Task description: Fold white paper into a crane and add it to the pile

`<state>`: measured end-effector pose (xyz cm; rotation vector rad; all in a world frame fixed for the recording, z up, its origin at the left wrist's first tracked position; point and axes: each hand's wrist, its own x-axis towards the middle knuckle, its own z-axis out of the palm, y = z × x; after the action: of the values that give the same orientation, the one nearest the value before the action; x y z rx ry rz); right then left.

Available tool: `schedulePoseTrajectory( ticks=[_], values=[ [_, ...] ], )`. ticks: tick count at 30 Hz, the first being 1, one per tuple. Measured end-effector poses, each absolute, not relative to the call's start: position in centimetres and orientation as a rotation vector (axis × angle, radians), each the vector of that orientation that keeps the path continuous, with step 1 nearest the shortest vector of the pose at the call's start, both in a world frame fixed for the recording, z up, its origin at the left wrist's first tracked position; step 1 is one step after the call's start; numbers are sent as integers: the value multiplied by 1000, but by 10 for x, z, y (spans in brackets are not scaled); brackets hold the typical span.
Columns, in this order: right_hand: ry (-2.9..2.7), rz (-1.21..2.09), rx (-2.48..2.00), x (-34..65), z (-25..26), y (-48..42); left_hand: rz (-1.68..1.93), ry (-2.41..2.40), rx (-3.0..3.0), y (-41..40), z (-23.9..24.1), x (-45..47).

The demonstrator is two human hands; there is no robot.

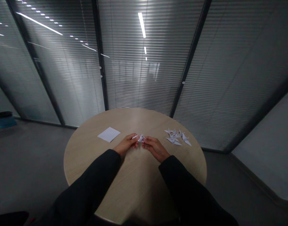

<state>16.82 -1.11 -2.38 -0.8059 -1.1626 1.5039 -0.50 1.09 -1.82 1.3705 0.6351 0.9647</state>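
My left hand (126,144) and my right hand (155,147) meet over the middle of a round wooden table (92,163). Both pinch a small folded white paper piece (140,137) between their fingertips, low over the tabletop. My dark sleeves run back toward me. The folds of the paper are too small to make out.
A flat white paper sheet (108,134) lies to the left of my hands. A cluster of several folded white paper figures (176,137) sits to the right. Glass walls with blinds (144,62) stand behind the table. Grey floor surrounds it.
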Motion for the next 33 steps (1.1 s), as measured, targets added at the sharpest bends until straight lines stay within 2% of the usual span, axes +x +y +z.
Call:
schedulePoseTrajectory(
  ticks=[8, 33],
  values=[
    [-1110, 1585, -579, 161, -22, -14, 925, 439, 928, 3, -15, -1],
    [-981, 1473, -515, 162, -14, -17, 1089, 409, 887, 2, -10, -5]
  ],
)
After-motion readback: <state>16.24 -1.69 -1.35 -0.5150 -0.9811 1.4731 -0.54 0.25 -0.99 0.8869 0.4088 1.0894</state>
